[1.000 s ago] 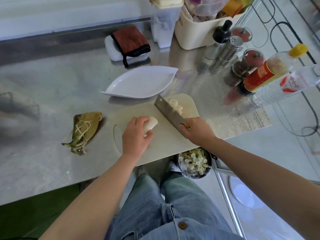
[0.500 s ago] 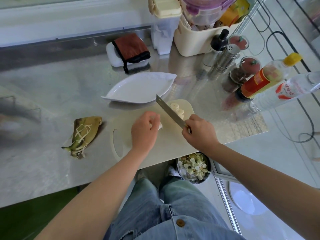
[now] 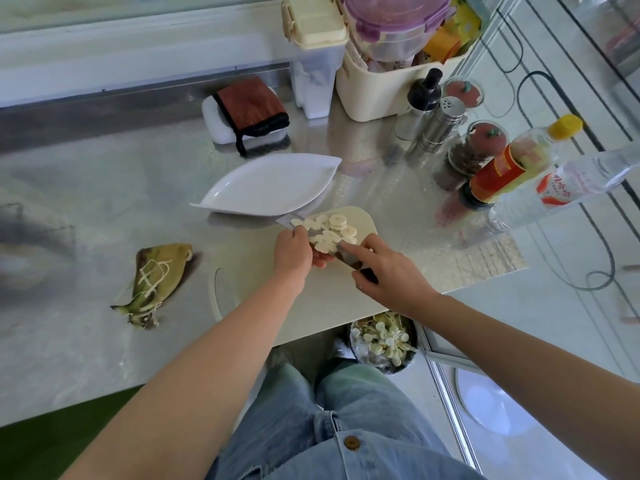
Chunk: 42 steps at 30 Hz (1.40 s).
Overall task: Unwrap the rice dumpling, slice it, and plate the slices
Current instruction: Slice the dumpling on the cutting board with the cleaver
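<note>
— What is the counter (image 3: 86,202) made of?
— Brushed steel with a soft sheen. The board (image 3: 329,306) on it is matt, pale plastic.
— And the plate (image 3: 263,188) at eleven o'clock from the board?
— Glossy white and smooth, it looks glazed.
— The knife (image 3: 346,260)?
— A bright, smooth metal blade. The slices (image 3: 337,221) on it look moist.
— At nine o'clock?
— A wrapper (image 3: 156,271) of dry, fibrous leaf with pale string.
— At one?
— A ribbed steel shaker (image 3: 440,126).

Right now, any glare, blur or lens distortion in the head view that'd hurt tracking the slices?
Head view: slices and knife are sharp; steel counter shows soft glare plus a dark smeared patch far left; white plate is bright but its ribbing reads; wide-angle lens tilts the clear bottle at right.
</note>
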Available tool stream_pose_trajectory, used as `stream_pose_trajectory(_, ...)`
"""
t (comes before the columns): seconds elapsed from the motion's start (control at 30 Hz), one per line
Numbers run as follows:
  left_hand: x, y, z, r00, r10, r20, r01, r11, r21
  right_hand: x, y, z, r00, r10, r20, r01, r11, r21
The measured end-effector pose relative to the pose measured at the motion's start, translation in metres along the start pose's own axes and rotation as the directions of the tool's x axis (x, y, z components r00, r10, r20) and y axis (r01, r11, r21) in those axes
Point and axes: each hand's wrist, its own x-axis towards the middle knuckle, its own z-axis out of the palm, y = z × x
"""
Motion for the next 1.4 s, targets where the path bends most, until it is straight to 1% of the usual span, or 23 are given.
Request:
stream_pose_trajectory(0.17,-0.003,-0.001,0.001,0.997,-0.002,0.074,0.003,1.000,-0.025,0.000,0.006,-0.003,0.999,-0.015,0.047,0.016,1.000,-0.024)
stream_pose_trajectory(0.27,-0.004,0.000,0.003,0.998,0.007,0.068,-0.006,1.000,-0.014,-0.001,0.009,-0.007,0.992,-0.043,0.119,0.050,0.997,-0.052)
stream_pose_trajectory(0.33,-0.004,0.000,0.003,0.999,0.010,0.053,-0.009,1.000,-0.019,-0.003,0.009,-0.009,0.987,-0.018,0.158,0.035,0.994,-0.105)
stream_pose_trajectory(0.4,-0.002,-0.001,0.004,0.999,0.005,0.034,-0.003,0.999,-0.040,-0.006,0.010,-0.012,0.989,0.032,0.147,-0.014,0.993,-0.119)
stream_pose_trajectory(0.43,-0.001,0.000,0.004,1.000,0.000,0.028,0.001,0.999,-0.049,-0.007,0.010,-0.013,0.993,0.033,0.117,-0.021,0.994,-0.108)
stream_pose_trajectory(0.5,0.000,0.001,0.005,0.999,-0.006,0.032,0.008,0.998,-0.061,-0.007,0.012,-0.015,0.998,-0.042,0.054,0.044,0.998,-0.054)
stream_pose_trajectory(0.53,0.000,0.002,0.005,0.999,-0.007,0.039,0.009,0.998,-0.059,-0.006,0.013,-0.016,0.994,-0.095,0.058,0.096,0.995,-0.008)
stream_pose_trajectory(0.6,0.000,0.001,0.005,0.999,-0.013,0.042,0.014,1.000,-0.015,-0.003,0.013,-0.016,0.972,-0.191,0.133,0.181,0.980,0.087)
stream_pose_trajectory(0.67,0.002,0.000,0.004,0.999,-0.029,0.028,0.028,0.998,0.055,-0.001,0.010,-0.015,0.947,-0.237,0.217,0.211,0.968,0.136)
stream_pose_trajectory(0.73,0.002,-0.002,0.003,0.999,-0.045,0.026,0.043,0.996,0.078,0.001,0.011,-0.012,0.935,-0.238,0.264,0.207,0.968,0.141)
stream_pose_trajectory(0.8,0.003,-0.001,0.002,0.998,-0.055,0.026,0.053,0.996,0.079,0.004,0.012,-0.008,0.930,-0.233,0.285,0.200,0.970,0.139)
stream_pose_trajectory(0.93,0.005,-0.002,0.000,0.997,-0.055,0.048,0.052,0.997,0.063,0.011,0.012,-0.007,0.925,-0.212,0.315,0.158,0.969,0.188)
stream_pose_trajectory(1.07,0.006,-0.001,0.000,0.997,-0.052,0.063,0.049,0.998,0.040,0.013,0.014,-0.006,0.930,-0.179,0.321,0.098,0.963,0.252)
stream_pose_trajectory(1.27,0.011,-0.005,0.000,0.994,-0.046,0.100,0.037,0.995,0.094,0.011,0.017,-0.001,0.931,-0.104,0.350,-0.028,0.936,0.351)
stream_pose_trajectory(1.4,0.012,-0.008,-0.001,0.994,-0.055,0.090,0.045,0.993,0.111,0.011,0.018,0.002,0.929,-0.077,0.363,-0.038,0.953,0.301)
